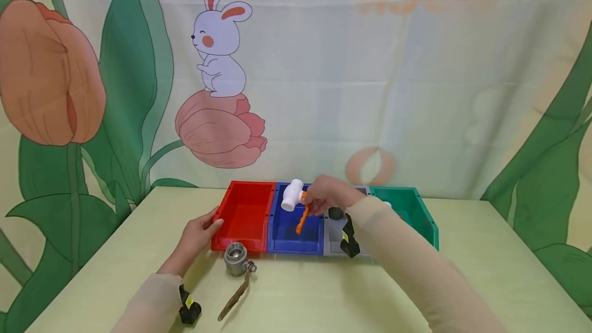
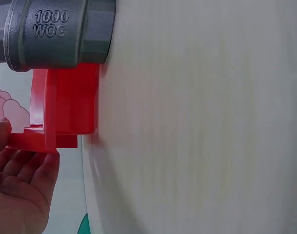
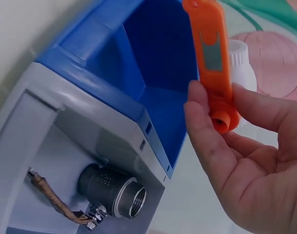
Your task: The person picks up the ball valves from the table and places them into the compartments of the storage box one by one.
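My right hand (image 1: 330,194) pinches a white plastic ball valve (image 1: 293,195) by its orange lever handle (image 3: 214,51), holding it above the blue bin (image 1: 296,243). In the right wrist view, thumb and fingers close round the base of that handle. My left hand (image 1: 196,235) grips the left rim of the red bin (image 1: 247,215), thumb on top and fingers on the outside. On the table just before the red bin stands a metal ball valve (image 1: 236,259) with a brownish lever (image 1: 235,299); its body looms large in the left wrist view.
Right of the blue bin comes a grey bin (image 3: 75,131) with another metal ball valve (image 3: 109,190) inside. At the row's right end, a green bin (image 1: 418,209) holds something white and orange, mostly hidden by my right arm. Behind the table (image 1: 324,297) hangs a printed curtain.
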Demonstrator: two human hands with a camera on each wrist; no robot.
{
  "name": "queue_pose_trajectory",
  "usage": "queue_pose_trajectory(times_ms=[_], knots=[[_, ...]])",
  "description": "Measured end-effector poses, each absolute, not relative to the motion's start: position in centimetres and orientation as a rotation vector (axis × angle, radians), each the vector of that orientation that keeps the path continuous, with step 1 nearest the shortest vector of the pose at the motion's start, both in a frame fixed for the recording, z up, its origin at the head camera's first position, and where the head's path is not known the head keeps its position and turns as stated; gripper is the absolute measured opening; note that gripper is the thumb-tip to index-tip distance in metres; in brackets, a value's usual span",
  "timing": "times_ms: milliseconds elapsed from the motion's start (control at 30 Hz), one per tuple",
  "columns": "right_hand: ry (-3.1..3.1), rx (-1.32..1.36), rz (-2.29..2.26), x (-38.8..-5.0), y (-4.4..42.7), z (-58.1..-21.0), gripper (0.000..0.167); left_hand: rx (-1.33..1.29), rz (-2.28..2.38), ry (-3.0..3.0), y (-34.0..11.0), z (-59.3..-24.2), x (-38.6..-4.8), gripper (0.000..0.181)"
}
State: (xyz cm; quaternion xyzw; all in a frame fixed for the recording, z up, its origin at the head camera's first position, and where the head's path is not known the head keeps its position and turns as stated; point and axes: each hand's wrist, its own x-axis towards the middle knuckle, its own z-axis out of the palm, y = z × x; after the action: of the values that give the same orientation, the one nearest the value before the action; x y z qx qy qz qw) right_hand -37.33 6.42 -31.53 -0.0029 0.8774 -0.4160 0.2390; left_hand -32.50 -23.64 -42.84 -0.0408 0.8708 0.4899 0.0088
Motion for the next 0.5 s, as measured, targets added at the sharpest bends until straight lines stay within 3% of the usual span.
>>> queue_pose_trajectory(times_ms=[267,500], knots=[[2.394,0.0,-1.092,-38.4,6.1,-31.5,0.012,-0.129,1.545,2.7,-23.6,-42.8,-32.4,0.059],[2.415,0.071,-1.042,-38.7,5.6,-31.4,0.017,-0.14,1.54,2.7,-23.5,-42.7,-32.3,0.059]])
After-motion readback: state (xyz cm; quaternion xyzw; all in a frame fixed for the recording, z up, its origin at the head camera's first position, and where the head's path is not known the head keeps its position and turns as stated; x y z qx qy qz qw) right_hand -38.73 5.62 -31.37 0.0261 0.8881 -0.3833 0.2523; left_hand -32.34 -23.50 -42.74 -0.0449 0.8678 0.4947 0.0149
